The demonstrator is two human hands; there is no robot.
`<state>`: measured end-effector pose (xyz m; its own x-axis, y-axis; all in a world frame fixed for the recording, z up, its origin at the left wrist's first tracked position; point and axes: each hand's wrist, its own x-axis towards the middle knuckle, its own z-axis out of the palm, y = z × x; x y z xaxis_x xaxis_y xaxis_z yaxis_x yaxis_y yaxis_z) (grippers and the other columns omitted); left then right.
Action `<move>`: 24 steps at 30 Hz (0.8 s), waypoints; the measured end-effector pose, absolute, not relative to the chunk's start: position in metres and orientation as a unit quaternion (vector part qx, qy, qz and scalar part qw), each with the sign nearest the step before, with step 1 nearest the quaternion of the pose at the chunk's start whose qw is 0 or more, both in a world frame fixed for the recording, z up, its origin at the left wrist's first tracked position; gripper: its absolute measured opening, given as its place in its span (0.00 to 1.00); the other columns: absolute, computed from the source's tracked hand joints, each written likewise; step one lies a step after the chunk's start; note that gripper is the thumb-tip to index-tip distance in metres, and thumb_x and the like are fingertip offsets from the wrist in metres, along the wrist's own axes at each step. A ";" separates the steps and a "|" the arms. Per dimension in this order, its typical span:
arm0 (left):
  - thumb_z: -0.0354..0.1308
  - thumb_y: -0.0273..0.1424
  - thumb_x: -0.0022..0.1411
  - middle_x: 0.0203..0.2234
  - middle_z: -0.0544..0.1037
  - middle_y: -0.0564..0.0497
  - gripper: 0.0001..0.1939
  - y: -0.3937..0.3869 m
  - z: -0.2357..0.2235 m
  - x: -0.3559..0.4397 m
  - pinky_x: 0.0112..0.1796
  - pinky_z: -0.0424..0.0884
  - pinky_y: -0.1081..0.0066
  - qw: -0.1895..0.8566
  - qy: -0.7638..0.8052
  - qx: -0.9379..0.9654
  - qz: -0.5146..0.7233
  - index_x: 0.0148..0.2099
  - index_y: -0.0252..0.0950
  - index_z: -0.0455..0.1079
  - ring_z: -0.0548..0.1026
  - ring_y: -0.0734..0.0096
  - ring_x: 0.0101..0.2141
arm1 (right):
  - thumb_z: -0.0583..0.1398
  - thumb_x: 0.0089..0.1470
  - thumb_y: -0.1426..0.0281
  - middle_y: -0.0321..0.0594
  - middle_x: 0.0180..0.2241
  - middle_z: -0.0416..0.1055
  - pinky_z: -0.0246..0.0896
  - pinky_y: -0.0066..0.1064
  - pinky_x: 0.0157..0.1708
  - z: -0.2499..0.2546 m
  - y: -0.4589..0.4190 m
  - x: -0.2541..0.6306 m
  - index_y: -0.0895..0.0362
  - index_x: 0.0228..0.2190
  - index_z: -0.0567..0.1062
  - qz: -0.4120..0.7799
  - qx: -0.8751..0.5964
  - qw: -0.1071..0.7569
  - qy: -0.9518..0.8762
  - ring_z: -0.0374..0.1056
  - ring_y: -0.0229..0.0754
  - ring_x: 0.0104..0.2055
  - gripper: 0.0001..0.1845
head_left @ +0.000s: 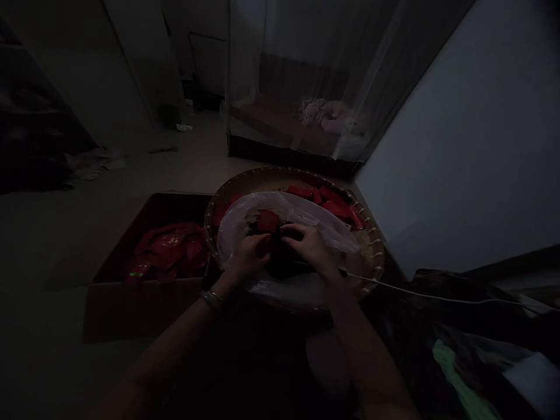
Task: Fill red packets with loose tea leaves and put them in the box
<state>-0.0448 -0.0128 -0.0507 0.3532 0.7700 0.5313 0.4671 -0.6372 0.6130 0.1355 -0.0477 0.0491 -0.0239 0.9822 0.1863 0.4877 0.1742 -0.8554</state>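
Note:
In dim light, both my hands work over a round woven basket tray (377,256) with a sheet of clear plastic (236,213) in it. My left hand (250,255) is closed, its thumb and fingers at the lower edge of a small red packet (268,220). Just to the right, my right hand (310,244) has its thumb and fingers curled in a pinch close to the packet; what lies between them is too dark to make out. Dark crumbly material (280,262) lies beneath my hands on the plastic. More red packets (335,204) lie along the tray's far right side.
Left of the tray stands an open cardboard box (126,303) holding several red packets (170,242). A white cord (415,290) runs from the tray to the right. Behind is a netted bed (284,128); a pale wall (464,146) rises on the right, above dark bags.

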 end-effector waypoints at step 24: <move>0.62 0.27 0.50 0.42 0.77 0.44 0.26 -0.013 -0.052 -0.045 0.43 0.70 0.64 0.180 0.371 0.807 0.423 0.53 0.35 0.66 0.74 0.63 0.41 | 0.61 0.46 0.66 0.38 0.26 0.75 0.67 0.31 0.27 0.020 -0.048 0.135 0.58 0.32 0.78 0.338 -0.588 0.475 -0.561 0.71 0.40 0.26 0.11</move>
<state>-0.0454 -0.0133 -0.0525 0.3668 0.7509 0.5492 0.4468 -0.6600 0.6040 0.1349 -0.0484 0.0197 0.1424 0.9806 0.1350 0.3387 0.0799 -0.9375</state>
